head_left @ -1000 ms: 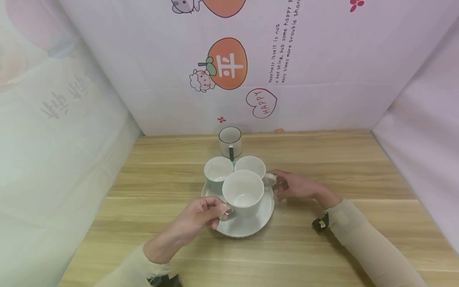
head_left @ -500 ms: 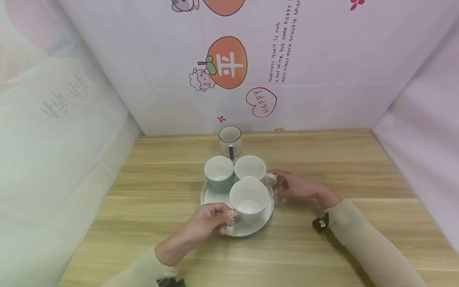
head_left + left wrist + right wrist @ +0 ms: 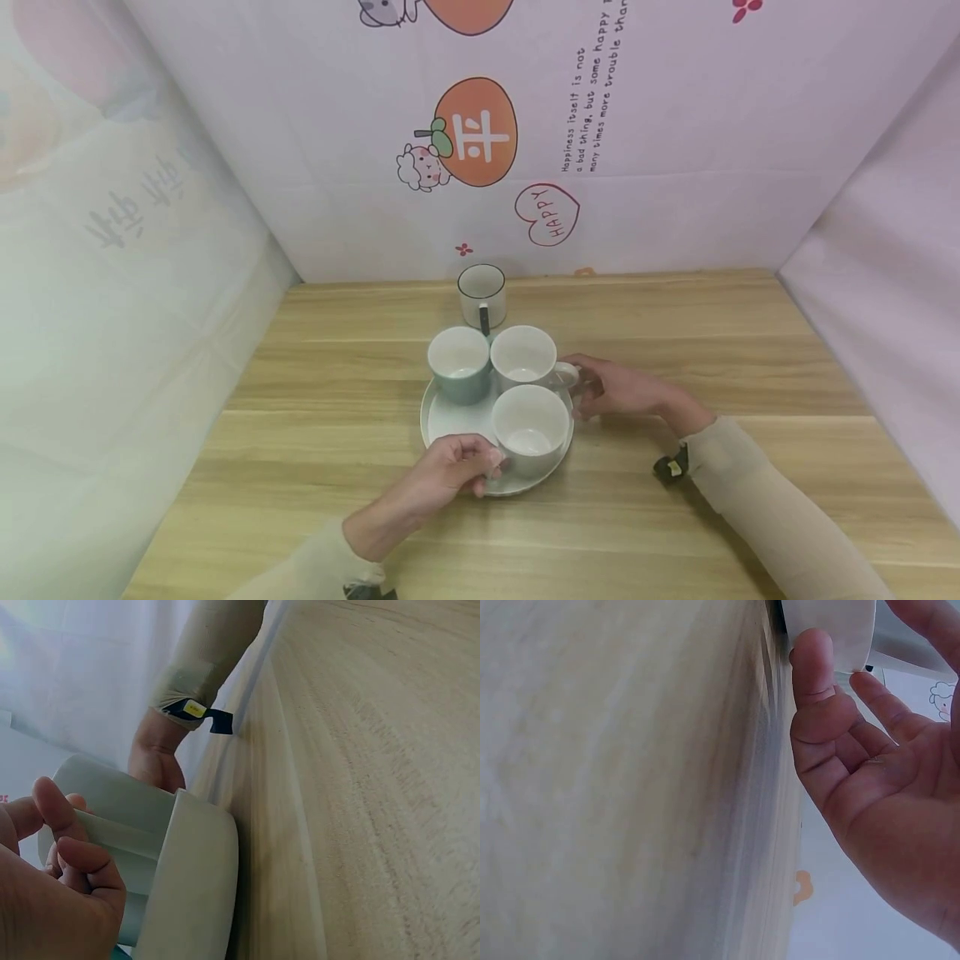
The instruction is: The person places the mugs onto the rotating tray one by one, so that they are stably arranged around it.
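My left hand (image 3: 453, 468) pinches the handle of a white cup (image 3: 531, 433) at the front right of a round, pale, raised-rim plate (image 3: 426, 427). In the left wrist view, curled fingers (image 3: 94, 862) hide much of that handle, and the plate's outer wall (image 3: 196, 877) stands close by. A teal cup (image 3: 462, 387) with a white inside sits at the plate's back left, beside another white cup (image 3: 522, 354) at the back right. My right hand (image 3: 622, 387) is at the plate's right edge near that cup's handle; its loosely bent fingers (image 3: 812, 664) touch the plate's wall.
Behind the plate stands a white mug (image 3: 482, 302) with a dark rim and dark handle. The wooden table (image 3: 337, 375) extends to both sides. A printed white cloth (image 3: 660, 167) hangs along its back edge, with more white cloth at the sides.
My left hand has moved right and toward the front with the white cup, bringing it lower onto the plate's front right. The teal cup shows more fully now. My right hand has stayed in place.
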Demonstrator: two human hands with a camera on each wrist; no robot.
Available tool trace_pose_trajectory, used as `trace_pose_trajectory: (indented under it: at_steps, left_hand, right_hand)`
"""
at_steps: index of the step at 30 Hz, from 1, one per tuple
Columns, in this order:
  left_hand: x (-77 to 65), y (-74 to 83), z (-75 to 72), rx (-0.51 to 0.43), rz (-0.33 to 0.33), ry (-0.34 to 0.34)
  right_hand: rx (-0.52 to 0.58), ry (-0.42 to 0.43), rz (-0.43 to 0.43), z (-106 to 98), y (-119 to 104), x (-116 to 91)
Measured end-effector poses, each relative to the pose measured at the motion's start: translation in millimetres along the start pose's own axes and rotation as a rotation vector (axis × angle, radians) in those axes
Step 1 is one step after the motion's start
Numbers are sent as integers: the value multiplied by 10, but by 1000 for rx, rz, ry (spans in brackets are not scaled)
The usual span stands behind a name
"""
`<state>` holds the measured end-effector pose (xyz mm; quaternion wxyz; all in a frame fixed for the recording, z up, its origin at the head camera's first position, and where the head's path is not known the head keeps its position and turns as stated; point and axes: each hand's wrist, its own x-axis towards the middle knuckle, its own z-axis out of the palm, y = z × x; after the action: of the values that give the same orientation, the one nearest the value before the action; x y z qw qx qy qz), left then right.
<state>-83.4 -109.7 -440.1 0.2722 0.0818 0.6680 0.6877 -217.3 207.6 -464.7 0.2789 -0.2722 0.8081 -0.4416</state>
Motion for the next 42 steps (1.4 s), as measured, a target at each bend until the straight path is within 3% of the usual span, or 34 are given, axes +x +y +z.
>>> trace_pose_trajectory:
  at_steps: [11,17,24,28,32,42]
  left_hand:
    - [32,-6,28,28,-23,24]
    - [53,-13,30,36,-28,5]
    - [23,10,-85,63,-49,-72]
    - [-1,44,-142,96,-54,-64]
    - [-26,82,-128,124,-20,-35]
    - [5,49,-55,325,114,-19]
  right_hand:
    - [-2,-1,5,9,18,10]
    - [8,4,9,3,9,3]
    - [1,3,7,8,10,7]
    - [-5,4,13,8,15,9]
    - [1,2,19,6,16,14]
    - [12,-4,32,12,24,20]
